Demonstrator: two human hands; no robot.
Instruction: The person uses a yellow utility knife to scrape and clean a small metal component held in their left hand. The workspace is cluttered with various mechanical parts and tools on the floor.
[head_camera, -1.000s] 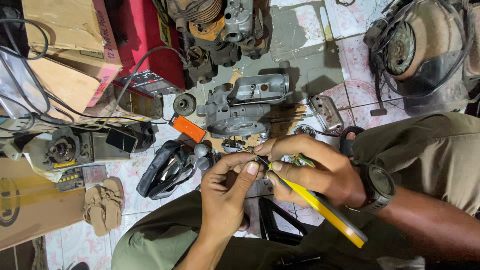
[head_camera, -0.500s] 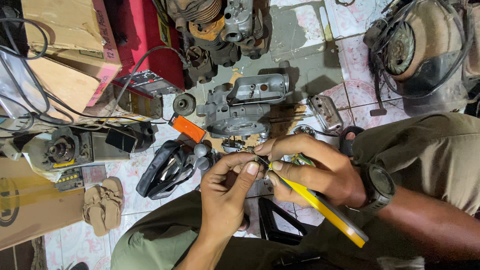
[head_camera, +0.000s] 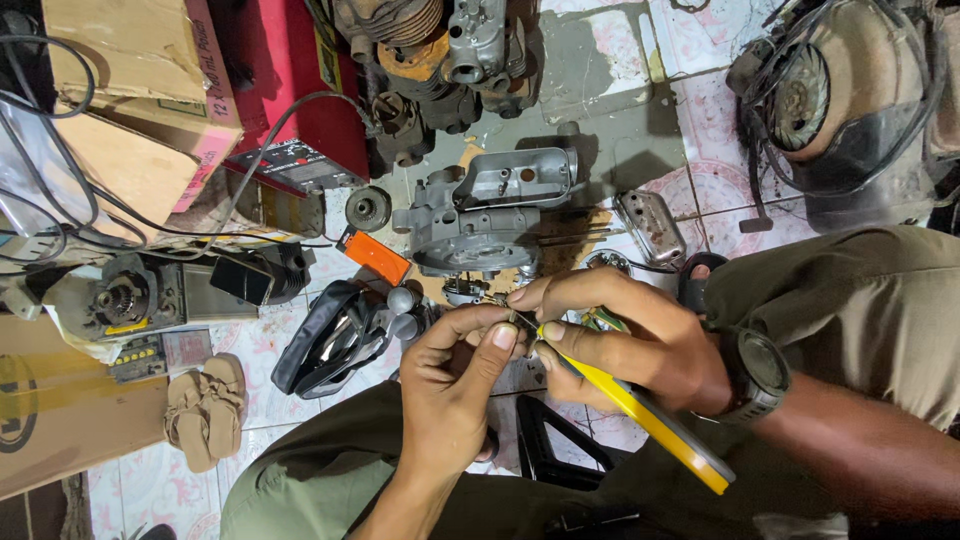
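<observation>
Down near the middle of the tiled floor (head_camera: 620, 60), both hands meet over one tiny job. The left hand (head_camera: 455, 385) comes up from the lap with thumb and forefinger pinched together on a small metal part (head_camera: 512, 318), holding it off the floor so it cannot roll away; the part is too small and too covered to tell its kind. The right hand (head_camera: 625, 335), with a dark watch (head_camera: 757, 373) on its wrist, is closed around a yellow-handled tool (head_camera: 640, 410), held low on the shaft like a pen so the tip can be steered finely. The tip sits right at the pinched part, and the long handle trails back toward the lower right over the knee. The two hands touch at the fingertips, which steadies both.

Just beyond the hands, toward the far edge of the floor, stands a grey engine casing (head_camera: 490, 215), opened and turned so its inside faces the person, within easy reach. An orange plastic piece (head_camera: 373, 255) lies just left of it, and a black curved cover (head_camera: 335, 340) lies beside the left hand, set aside out of the way. A small metal lid (head_camera: 652, 228) rests to the right of the casing. Cardboard boxes (head_camera: 130, 90) fill the far left corner, a pair of tan sandals (head_camera: 205, 410) lies near the left edge, and a large round housing (head_camera: 850, 100) with cables occupies the far right corner
</observation>
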